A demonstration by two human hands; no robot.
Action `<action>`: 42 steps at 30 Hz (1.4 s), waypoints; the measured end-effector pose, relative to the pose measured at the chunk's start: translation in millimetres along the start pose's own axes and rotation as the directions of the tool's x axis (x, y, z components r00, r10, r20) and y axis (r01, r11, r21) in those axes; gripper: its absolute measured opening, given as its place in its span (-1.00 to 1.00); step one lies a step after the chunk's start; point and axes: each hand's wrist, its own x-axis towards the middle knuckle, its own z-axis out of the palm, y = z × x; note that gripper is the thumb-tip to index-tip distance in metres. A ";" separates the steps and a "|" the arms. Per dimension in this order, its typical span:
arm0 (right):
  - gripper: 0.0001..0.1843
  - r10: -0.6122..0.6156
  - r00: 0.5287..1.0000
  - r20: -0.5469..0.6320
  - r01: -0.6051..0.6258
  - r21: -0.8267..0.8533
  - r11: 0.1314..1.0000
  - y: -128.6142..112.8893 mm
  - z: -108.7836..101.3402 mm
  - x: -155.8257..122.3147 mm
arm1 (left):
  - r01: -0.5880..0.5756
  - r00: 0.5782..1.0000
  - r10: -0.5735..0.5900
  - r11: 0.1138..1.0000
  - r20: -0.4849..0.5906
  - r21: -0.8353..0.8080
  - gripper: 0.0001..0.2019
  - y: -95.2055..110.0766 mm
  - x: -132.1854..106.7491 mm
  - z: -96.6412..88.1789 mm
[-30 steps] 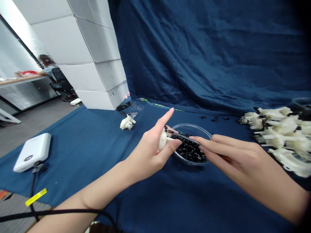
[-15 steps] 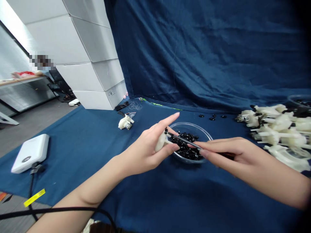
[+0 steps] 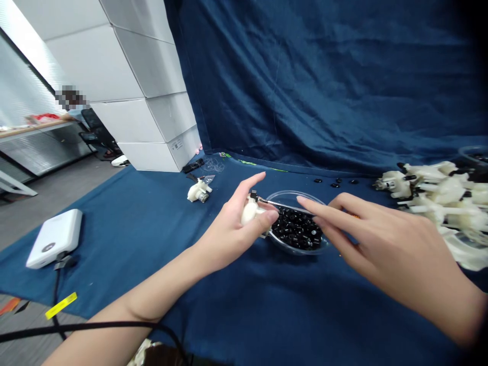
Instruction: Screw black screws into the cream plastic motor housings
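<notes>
Cream-coloured plastic part (image 3: 248, 213) sits in the left hand (image 3: 224, 231), held up in the air just beside the near left of a clear round bowl (image 3: 296, 251). That hand is partly closed: the thumb lies across the part and presses it against the fingers behind, while the index finger sticks out, up and away from it. A small black piece (image 3: 253, 194) stands at the top of the part.

The right hand (image 3: 377, 236) comes in from the opposite side, its thumb and index finger pinched together on a slim metal-shafted tool (image 3: 287, 206); a bit of orange shows among the fingers behind. The shaft slants across the bowl, its tip right by the black piece, though I cannot tell whether the two touch.

Many small black pieces (image 3: 299, 231) lie heaped in the bowl. A few loose black pieces (image 3: 335, 185) are scattered on the blue cloth of the desk (image 3: 125, 254) beyond it. More cream parts (image 3: 446, 190) are piled at the far right, partly behind the right hand, and a single cream part (image 3: 198, 192) lies near the stack of white boxes (image 3: 133, 66). Off to the left is a white power bank (image 3: 55, 238) with a black cable (image 3: 107, 325) plugged in; this passes over the left forearm.
</notes>
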 end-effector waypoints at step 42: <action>-0.59 0.051 0.712 0.700 -0.694 0.691 0.200 0.1 -13.8 1.6 | -0.153 0.980 0.135 0.981 0.143 0.123 -0.39 11.7 0.6 -19.5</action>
